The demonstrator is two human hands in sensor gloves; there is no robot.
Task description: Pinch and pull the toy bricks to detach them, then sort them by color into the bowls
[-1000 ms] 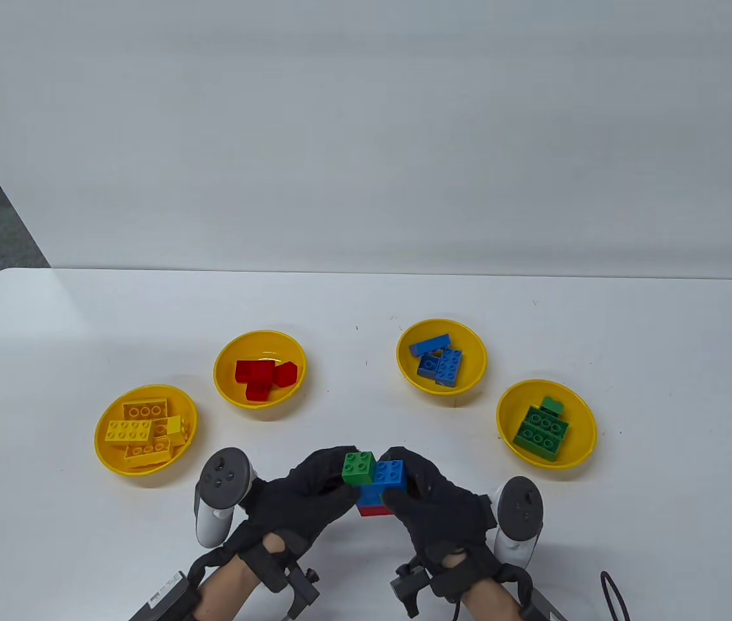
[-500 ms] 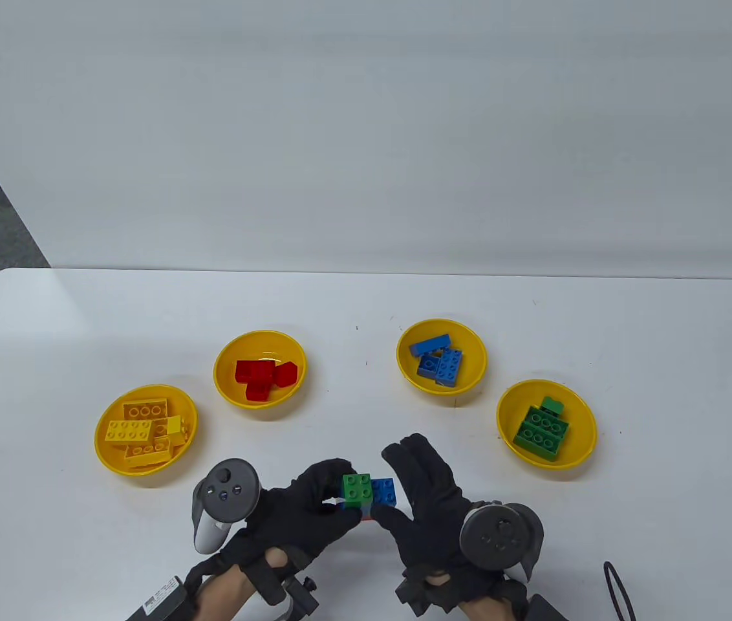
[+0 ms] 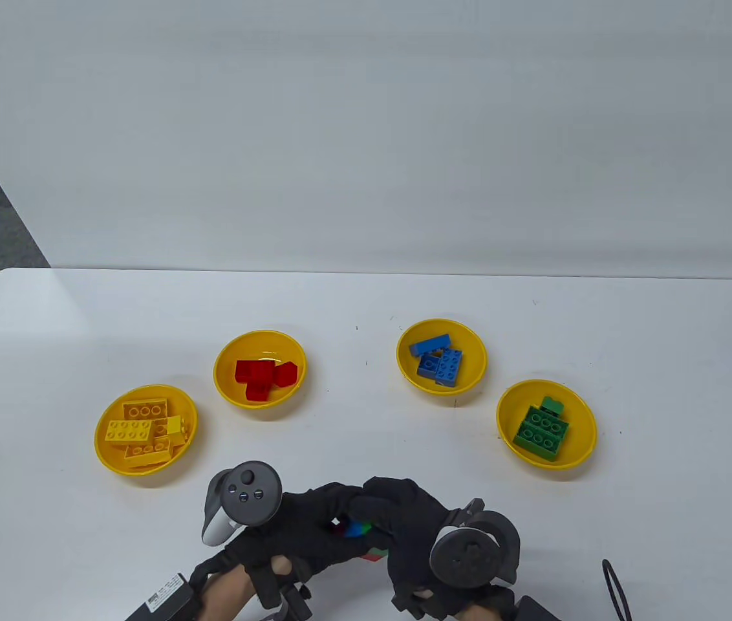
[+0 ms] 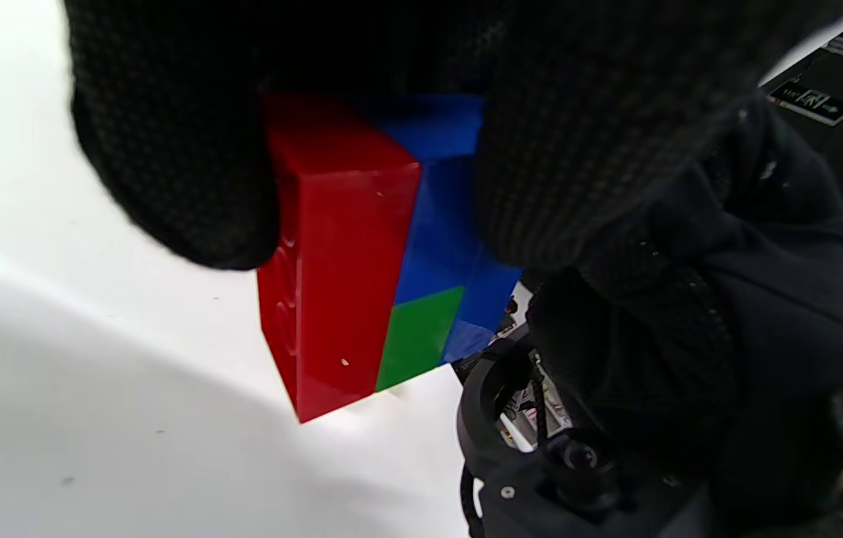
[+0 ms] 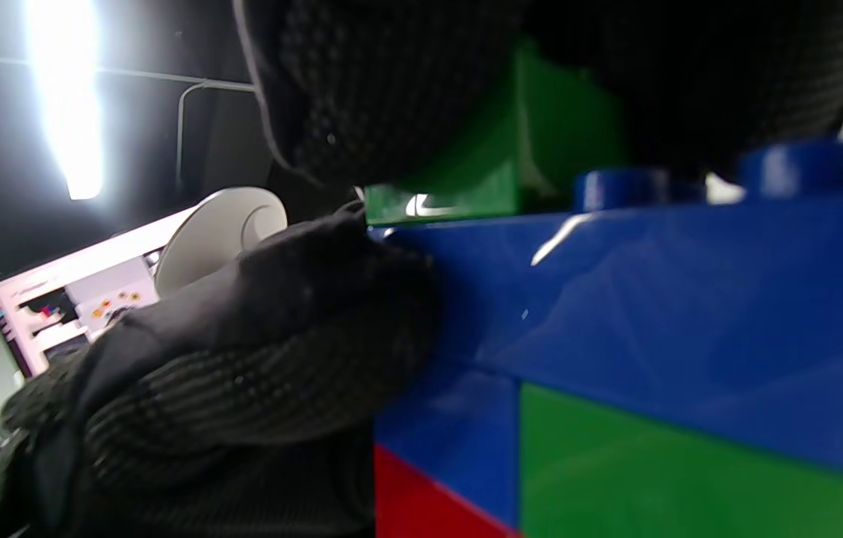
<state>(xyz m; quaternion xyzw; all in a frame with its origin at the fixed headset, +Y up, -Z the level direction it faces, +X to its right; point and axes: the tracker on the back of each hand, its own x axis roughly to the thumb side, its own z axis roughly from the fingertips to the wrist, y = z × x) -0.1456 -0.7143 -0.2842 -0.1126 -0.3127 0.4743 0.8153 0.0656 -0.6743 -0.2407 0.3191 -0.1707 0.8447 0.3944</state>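
Note:
A stack of joined bricks [image 3: 357, 530] is held low near the table's front edge, almost covered by both gloved hands. In the left wrist view it shows a red brick [image 4: 332, 261], blue bricks [image 4: 436, 217] and a green one [image 4: 418, 336]. My left hand [image 3: 330, 517] grips the stack's body, its fingers [image 4: 167, 149] curled over the red and blue bricks. My right hand [image 3: 382, 508] arches over the top. Its fingers [image 5: 362, 90] pinch the small green top brick [image 5: 541, 149], which sits on a long blue brick [image 5: 690, 299].
Four yellow bowls stand in an arc beyond the hands: one with yellow bricks [image 3: 105, 453], one with red bricks [image 3: 222, 388], one with blue bricks [image 3: 477, 369], one with green bricks [image 3: 587, 427]. A black cable loop [image 3: 616, 588] lies at the front right.
Both hands have drawn back toward the front edge. The right hand, open beside the stack half a second ago, has rolled over it and closed on the top; the stack is now mostly hidden.

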